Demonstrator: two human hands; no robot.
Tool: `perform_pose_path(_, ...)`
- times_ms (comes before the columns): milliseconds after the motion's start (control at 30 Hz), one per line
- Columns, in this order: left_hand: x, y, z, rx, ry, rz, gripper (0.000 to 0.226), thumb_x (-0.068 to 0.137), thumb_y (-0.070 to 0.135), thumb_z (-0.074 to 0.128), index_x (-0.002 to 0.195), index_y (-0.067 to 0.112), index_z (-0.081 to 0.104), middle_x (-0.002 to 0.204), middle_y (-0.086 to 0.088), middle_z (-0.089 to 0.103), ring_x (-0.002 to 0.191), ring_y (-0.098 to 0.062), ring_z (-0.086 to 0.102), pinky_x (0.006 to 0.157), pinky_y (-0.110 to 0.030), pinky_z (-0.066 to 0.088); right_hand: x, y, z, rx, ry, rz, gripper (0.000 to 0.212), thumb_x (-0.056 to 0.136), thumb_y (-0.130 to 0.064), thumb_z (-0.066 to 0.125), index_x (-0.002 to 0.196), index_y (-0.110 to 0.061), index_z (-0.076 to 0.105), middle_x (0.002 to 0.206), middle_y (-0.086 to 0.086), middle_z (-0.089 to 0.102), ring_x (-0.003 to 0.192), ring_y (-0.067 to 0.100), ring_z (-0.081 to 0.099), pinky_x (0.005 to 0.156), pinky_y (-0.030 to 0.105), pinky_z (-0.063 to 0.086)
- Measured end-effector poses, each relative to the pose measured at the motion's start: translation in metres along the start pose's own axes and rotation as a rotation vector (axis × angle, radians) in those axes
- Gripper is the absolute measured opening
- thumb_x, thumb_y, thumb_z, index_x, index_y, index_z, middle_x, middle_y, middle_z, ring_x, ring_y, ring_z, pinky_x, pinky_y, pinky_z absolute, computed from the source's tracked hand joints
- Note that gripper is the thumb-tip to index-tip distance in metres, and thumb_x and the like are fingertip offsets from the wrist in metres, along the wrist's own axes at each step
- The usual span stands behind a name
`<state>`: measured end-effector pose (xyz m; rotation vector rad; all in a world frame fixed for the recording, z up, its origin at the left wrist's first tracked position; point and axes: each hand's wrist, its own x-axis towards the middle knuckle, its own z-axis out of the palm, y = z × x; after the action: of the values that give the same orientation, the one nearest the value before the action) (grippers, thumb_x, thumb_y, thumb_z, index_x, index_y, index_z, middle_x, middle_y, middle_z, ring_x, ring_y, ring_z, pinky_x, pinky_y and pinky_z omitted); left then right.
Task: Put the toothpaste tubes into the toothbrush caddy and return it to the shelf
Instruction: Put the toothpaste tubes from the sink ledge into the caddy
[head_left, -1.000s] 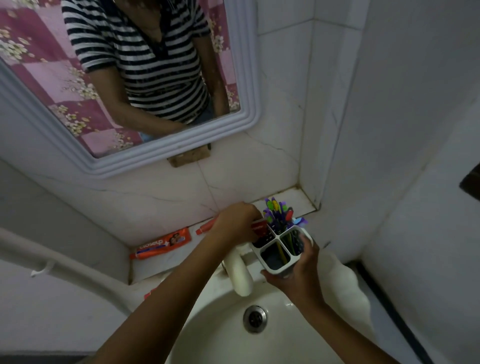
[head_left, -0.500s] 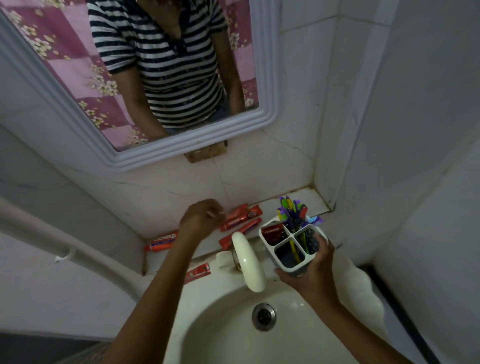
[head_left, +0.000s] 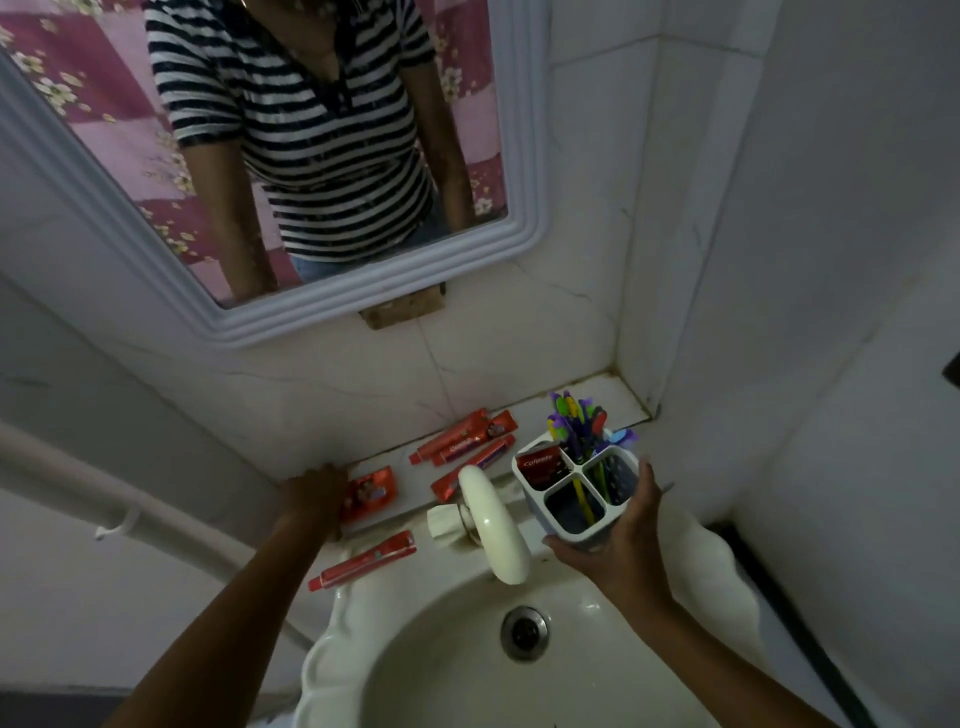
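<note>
My right hand (head_left: 618, 540) holds the white four-compartment toothbrush caddy (head_left: 563, 512) above the sink's back rim. A red toothpaste tube (head_left: 540, 465) stands in its back-left compartment, and several colourful toothbrushes (head_left: 576, 423) fill the back-right one. My left hand (head_left: 311, 493) lies at the left end of the tiled shelf (head_left: 613, 400), fingers curled over the end of a red toothpaste tube (head_left: 371, 493). Three more red tubes (head_left: 457, 441) lie together mid-shelf. Another tube (head_left: 363, 561) lies on the sink rim.
A white faucet (head_left: 493, 525) juts over the basin (head_left: 415, 675) between my hands, with the drain (head_left: 524, 634) below. The framed mirror (head_left: 524, 156) hangs above the shelf. Tiled walls close the corner on the right. A white pipe (head_left: 104, 499) runs along the left wall.
My left hand left the caddy, where a red tube now stands, and moved left along the shelf onto the leftmost tube. The caddy stayed in my right hand.
</note>
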<state>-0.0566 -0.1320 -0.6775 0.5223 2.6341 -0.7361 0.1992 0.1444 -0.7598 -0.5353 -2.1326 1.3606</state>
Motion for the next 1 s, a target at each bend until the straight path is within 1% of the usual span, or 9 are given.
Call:
perform_pose_path(133, -0.027, 0.004, -0.053, -0.285, 0.214, -0.019, 0.074, 0.066, 0.041, 0.082, 0.128, 0.021, 0.048, 0.119, -0.005, 0.057, 0.103, -0.026, 0.063, 0.080, -0.037, 0.054, -0.001, -0.001, -0.001, 0.030, -0.004, 0.039, 0.153, 0.047, -0.030, 0.103, 0.157, -0.041, -0.002, 0.150, -0.011, 0.021, 0.141, 0.010, 0.035, 0.113, 0.032, 0.040)
perform_pose_path(233, -0.061, 0.023, -0.111, -0.753, 0.414, 0.071, 0.056, 0.063, 0.038, 0.086, 0.107, 0.019, 0.057, 0.100, -0.003, 0.065, 0.088, -0.023, 0.066, 0.075, -0.040, 0.058, -0.002, -0.002, -0.001, 0.109, -0.020, 0.102, 0.156, 0.045, -0.052, 0.099, 0.154, -0.051, -0.012, 0.160, -0.004, 0.022, 0.148, 0.014, 0.033, 0.117, 0.035, 0.038)
perform_pose_path(300, -0.085, 0.046, -0.142, -1.078, 0.416, 0.249, 0.048, 0.062, 0.029, 0.089, 0.096, 0.018, 0.057, 0.090, -0.002, 0.070, 0.080, -0.018, 0.071, 0.071, -0.037, 0.059, -0.001, -0.001, -0.002, 0.158, -0.024, 0.150, 0.159, 0.043, -0.064, 0.097, 0.156, -0.050, -0.014, 0.165, 0.005, 0.025, 0.152, 0.021, 0.033, 0.119, 0.043, 0.039)
perform_pose_path(367, -0.104, 0.075, -0.169, -1.211, 0.309, 0.442, 0.045, 0.063, 0.021, 0.089, 0.094, 0.016, 0.057, 0.090, -0.004, 0.071, 0.080, -0.016, 0.072, 0.071, -0.032, 0.060, -0.001, 0.001, -0.001, 0.175, -0.036, 0.184, 0.160, 0.041, -0.065, 0.097, 0.157, -0.049, -0.013, 0.165, 0.007, 0.027, 0.152, 0.023, 0.035, 0.119, 0.048, 0.040)
perform_pose_path(467, -0.115, 0.123, -0.185, -1.150, 0.219, 0.619, 0.044, 0.060, 0.020, 0.091, 0.090, 0.016, 0.059, 0.086, 0.000, 0.069, 0.073, -0.009, 0.069, 0.065, -0.024, 0.058, -0.001, 0.003, -0.001, 0.177, -0.052, 0.213, 0.162, 0.040, -0.063, 0.098, 0.158, -0.046, -0.011, 0.165, 0.004, 0.026, 0.152, 0.021, 0.036, 0.117, 0.052, 0.043)
perform_pose_path(633, -0.103, 0.187, -0.170, -1.081, 0.096, 0.659, 0.058, 0.048, 0.039, 0.092, 0.090, 0.012, 0.062, 0.090, 0.003, 0.076, 0.094, -0.016, 0.073, 0.081, -0.035, 0.060, 0.001, -0.002, -0.003, 0.169, -0.069, 0.212, 0.160, 0.039, -0.069, 0.095, 0.155, -0.053, -0.014, 0.166, -0.002, 0.022, 0.152, 0.016, 0.034, 0.119, 0.049, 0.041)
perform_pose_path(767, -0.106, 0.199, -0.167, -0.871, 0.114, 0.696, 0.035, 0.061, 0.046, 0.086, 0.087, 0.029, 0.071, 0.090, 0.011, 0.072, 0.083, -0.006, 0.067, 0.074, -0.027, 0.056, 0.000, -0.007, -0.004, 0.143, -0.072, 0.184, 0.155, 0.042, -0.067, 0.092, 0.153, -0.056, -0.016, 0.166, 0.000, 0.021, 0.150, 0.013, 0.032, 0.121, 0.039, 0.037)
perform_pose_path(900, -0.093, 0.165, -0.169, -1.012, 0.211, 0.550, 0.038, 0.067, 0.045, 0.082, 0.098, 0.025, 0.070, 0.092, 0.010, 0.073, 0.082, -0.011, 0.067, 0.075, -0.032, 0.054, 0.000, -0.005, -0.004, 0.160, -0.068, 0.181, 0.152, 0.042, -0.069, 0.092, 0.152, -0.057, -0.012, 0.164, 0.000, 0.025, 0.150, 0.018, 0.036, 0.118, 0.045, 0.042)
perform_pose_path(1000, -0.059, 0.115, -0.155, -1.107, 0.260, 0.392, 0.023, 0.076, 0.014, 0.077, 0.096, 0.022, 0.070, 0.088, 0.001, 0.073, 0.080, -0.019, 0.069, 0.077, -0.033, 0.055, -0.001, -0.002, -0.003, 0.171, -0.054, 0.190, 0.150, 0.041, -0.074, 0.089, 0.151, -0.059, -0.012, 0.163, 0.003, 0.026, 0.149, 0.022, 0.038, 0.116, 0.049, 0.045)
